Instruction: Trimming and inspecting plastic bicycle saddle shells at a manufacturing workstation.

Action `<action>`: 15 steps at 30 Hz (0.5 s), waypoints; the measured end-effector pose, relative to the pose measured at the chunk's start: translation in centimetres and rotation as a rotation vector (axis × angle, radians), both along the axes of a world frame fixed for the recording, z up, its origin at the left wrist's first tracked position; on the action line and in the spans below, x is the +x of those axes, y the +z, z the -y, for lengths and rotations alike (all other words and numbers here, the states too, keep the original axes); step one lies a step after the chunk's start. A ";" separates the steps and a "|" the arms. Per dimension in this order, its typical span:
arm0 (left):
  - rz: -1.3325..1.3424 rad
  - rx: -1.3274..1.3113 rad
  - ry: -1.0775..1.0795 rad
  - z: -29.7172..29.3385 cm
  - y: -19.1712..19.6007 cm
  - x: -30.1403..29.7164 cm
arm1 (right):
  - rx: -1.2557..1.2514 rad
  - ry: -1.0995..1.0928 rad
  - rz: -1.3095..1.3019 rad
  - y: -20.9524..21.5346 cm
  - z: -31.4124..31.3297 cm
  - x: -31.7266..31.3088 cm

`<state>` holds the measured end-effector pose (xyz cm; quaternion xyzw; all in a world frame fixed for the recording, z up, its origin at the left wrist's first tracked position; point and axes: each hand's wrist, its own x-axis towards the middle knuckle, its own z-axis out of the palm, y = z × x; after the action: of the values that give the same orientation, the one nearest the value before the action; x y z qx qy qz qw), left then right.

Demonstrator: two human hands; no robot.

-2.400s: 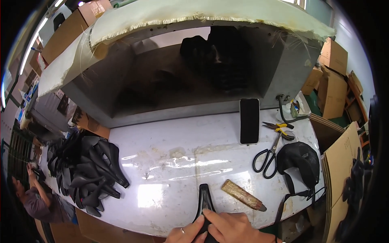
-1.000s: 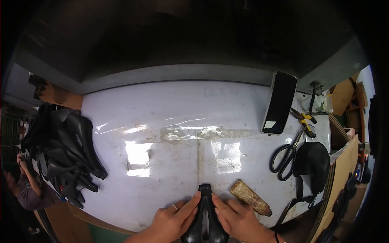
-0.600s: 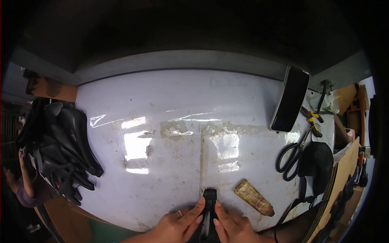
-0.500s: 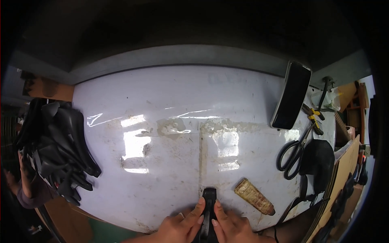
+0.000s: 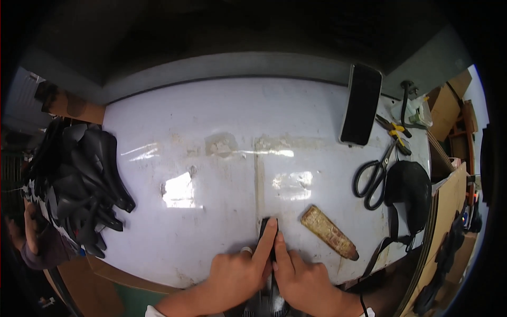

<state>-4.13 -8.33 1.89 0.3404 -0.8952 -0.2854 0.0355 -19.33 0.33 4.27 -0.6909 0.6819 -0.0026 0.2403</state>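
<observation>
A black bicycle saddle (image 5: 269,224) lies at the near edge of the white table, its narrow nose pointing away from me. My left hand (image 5: 238,273) grips it from the left, index finger stretched along the top of the nose. From the right, my right hand (image 5: 301,276) holds it too, with fingertips pressed to the side near the nose. Both hands and my forearms cover much of the saddle. A ring is on a left finger. Beside my right hand rests a worn, tape-wrapped tan and brown tool (image 5: 330,232) with a tapered dark end.
Black saddles or saddle covers (image 5: 87,179) are heaped at the left. Toward the right lie black-handled scissors (image 5: 372,182), yellow-handled pliers (image 5: 393,129) and a black pouch-like thing (image 5: 411,190). A phone (image 5: 362,105) leans at the back. Another person's arm (image 5: 33,232) shows far left.
My hands and the saddle have shifted slightly farther onto the table. My left index finger has straightened over the nose, and my right fingers now extend along its side. The view has tilted slightly.
</observation>
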 end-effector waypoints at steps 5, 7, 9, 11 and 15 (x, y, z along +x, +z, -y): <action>0.130 -0.061 -0.008 -0.7 0.4 -0.2 | -0.058 0.016 0.200 0.9 -0.5 -1.5; 0.128 -0.079 0.047 -0.8 0.2 0.4 | -0.049 0.014 0.345 2.5 -1.4 -2.0; 0.068 -0.072 0.043 -0.5 0.6 -1.8 | 0.004 0.127 0.695 5.6 -3.7 -4.6; 0.098 -0.081 0.086 -0.4 0.3 -2.2 | -0.068 0.152 0.556 4.2 -4.7 -5.2; 0.023 -0.077 0.176 -0.6 -0.6 -2.3 | -0.449 0.102 0.474 -1.0 -5.5 -3.4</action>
<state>-6.43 -7.69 1.27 0.4192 -0.8726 -0.2425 0.0632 -22.75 5.81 3.28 -0.7400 0.5540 -0.3015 0.2335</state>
